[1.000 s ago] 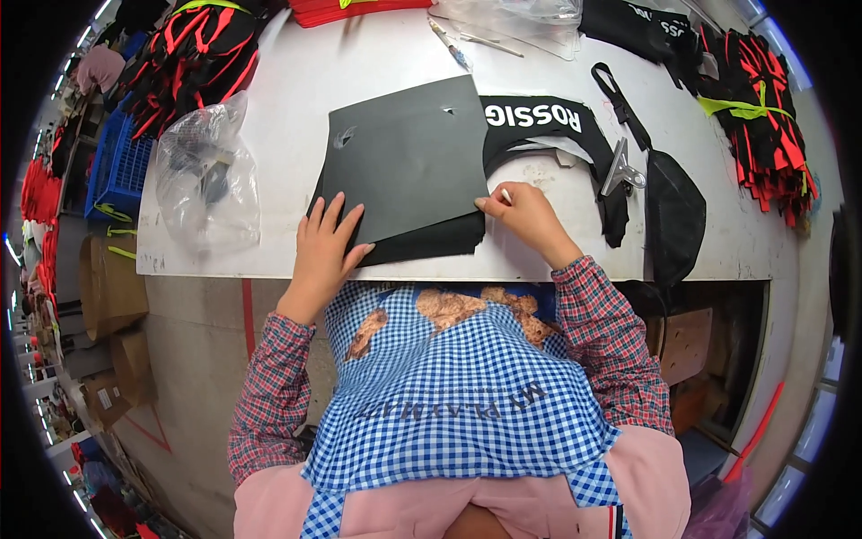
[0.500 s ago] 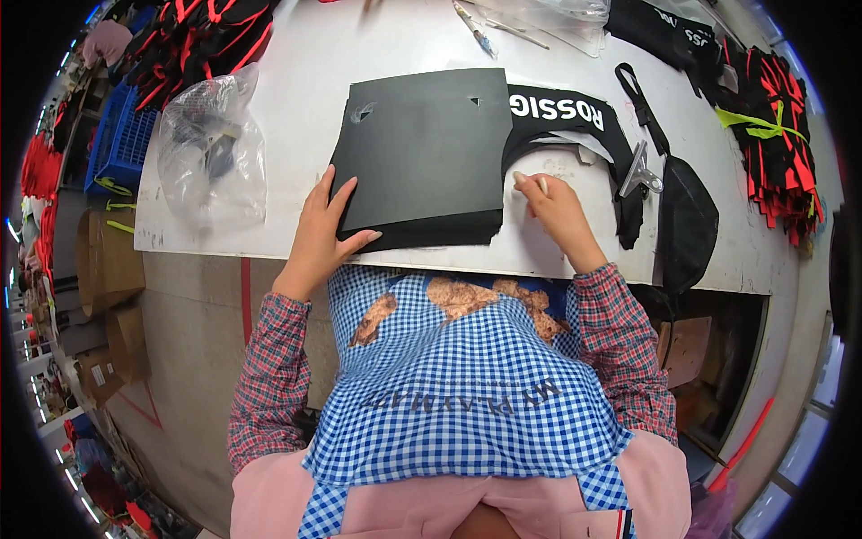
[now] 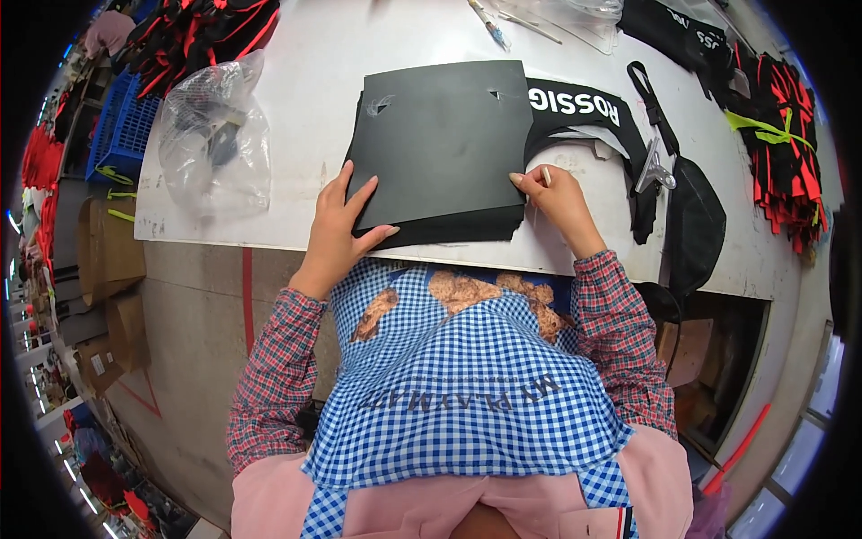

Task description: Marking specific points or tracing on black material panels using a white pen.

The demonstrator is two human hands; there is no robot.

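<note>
A dark grey, stiff template sheet (image 3: 440,144) with two small cut-out notches near its far edge lies on black fabric pieces (image 3: 462,228), which show along the near edge. My left hand (image 3: 339,225) rests on the template's near left corner, fingers spread, thumb along the near edge. At the right edge, my right hand (image 3: 561,202) is closed, its thumb and index finger at the template's rim. A small pale stick (image 3: 546,176) pokes out between its fingers; its kind is unclear. Right of the template lies a curved black fabric piece (image 3: 584,106) with white lettering.
A metal bulldog clip (image 3: 654,171) and a black strapped pouch (image 3: 691,220) lie to the right. On the left is a clear plastic bag (image 3: 215,144). Pens (image 3: 489,25) lie at the back. Bundles of black and red fabric (image 3: 783,144) sit at the table's sides.
My right hand has moved in to the template's right edge, its fingertips now touching it. My left hand stays on the near left corner. The whole view has shifted slightly.
</note>
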